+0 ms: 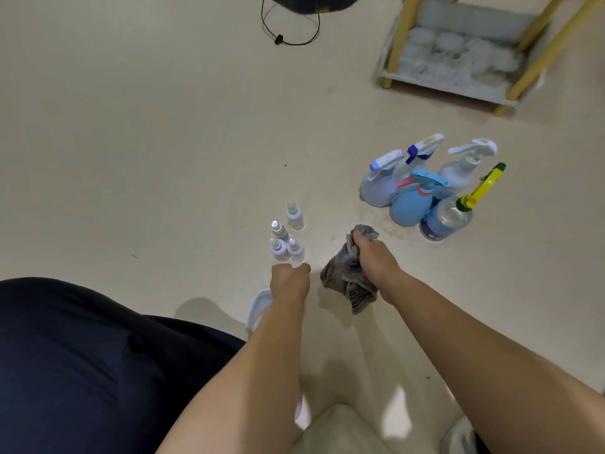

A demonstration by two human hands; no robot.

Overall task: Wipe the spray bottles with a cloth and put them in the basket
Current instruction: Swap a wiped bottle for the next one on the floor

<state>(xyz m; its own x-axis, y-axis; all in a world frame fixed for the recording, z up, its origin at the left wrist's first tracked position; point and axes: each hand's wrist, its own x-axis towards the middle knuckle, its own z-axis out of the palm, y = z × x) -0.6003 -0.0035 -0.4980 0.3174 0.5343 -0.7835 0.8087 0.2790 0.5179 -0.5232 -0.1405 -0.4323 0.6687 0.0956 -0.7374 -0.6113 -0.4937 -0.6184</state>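
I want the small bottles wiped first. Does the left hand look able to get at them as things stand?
Probably yes. The left hand sits just short of the small bottles, with nothing between them; the cloth is in the right hand, off to the side.

Only one camera is at work here, worn on the person's head, well above the floor (131, 126) and tipped forward and down. The spray bottles (422, 194) stand right of mid-frame. Nearer the lens than them, at arm's reach, are the left hand (289, 280) and the right hand (373, 260) gripping a cloth (347, 276). Beyond the bottles, the wide lens takes in a yellow-legged rack (401, 37).
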